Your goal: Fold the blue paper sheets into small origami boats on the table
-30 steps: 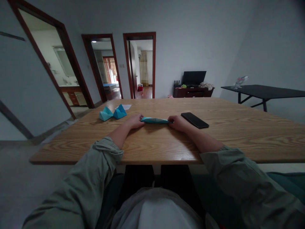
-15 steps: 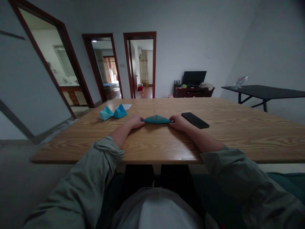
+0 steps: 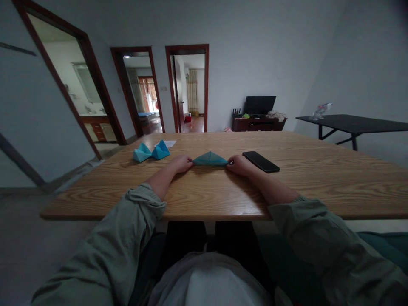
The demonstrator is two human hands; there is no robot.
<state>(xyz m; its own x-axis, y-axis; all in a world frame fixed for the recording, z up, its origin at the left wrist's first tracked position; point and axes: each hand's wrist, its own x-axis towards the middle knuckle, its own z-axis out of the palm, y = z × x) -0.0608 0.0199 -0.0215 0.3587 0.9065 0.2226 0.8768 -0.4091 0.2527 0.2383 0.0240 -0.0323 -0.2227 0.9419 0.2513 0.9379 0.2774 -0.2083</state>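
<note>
Between my two hands is a folded sheet of teal paper [image 3: 210, 159], low over the wooden table, its middle rising to a blunt peak with a crease down the centre. My left hand [image 3: 181, 163] pinches its left corner. The right corner is gripped by the closed fingers of my right hand [image 3: 238, 164]. Two folded paper shapes, one light turquoise [image 3: 142, 152] and one brighter blue [image 3: 161, 149], stand side by side beyond my left hand. Just past my right hand lies a black smartphone [image 3: 261, 161].
The wooden table [image 3: 204, 195] stretches out before me. A white slip of paper [image 3: 171, 143] lies behind the folded shapes. Farther off are a black table [image 3: 357, 123] on the right, a cabinet [image 3: 259, 124] with a dark screen [image 3: 259, 105], and doorways on the left.
The peak of the teal paper stands slightly taller, and its corners look drawn a little closer together. Both hands keep their hold in nearly the same place.
</note>
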